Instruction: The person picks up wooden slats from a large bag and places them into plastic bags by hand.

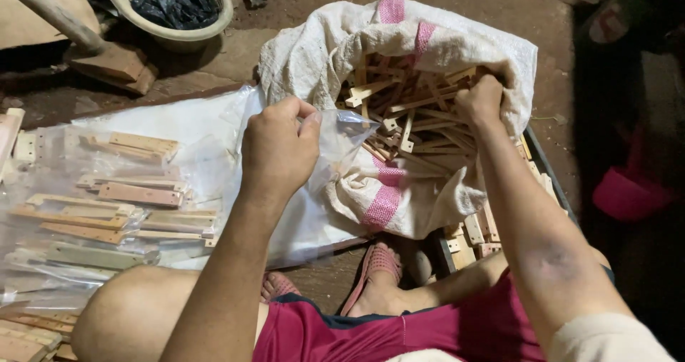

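Bottom of frame: knees, red shorts, pink sandals point(377, 262). Left hand point(280, 148) at centre, fingers closed, pinching the rim of a clear plastic bag point(342, 130). Right hand point(479, 99) upper right, fingers curled around wooden sticks point(399, 112) inside the white sack point(399, 191). Bagged sticks point(107, 212) at left.
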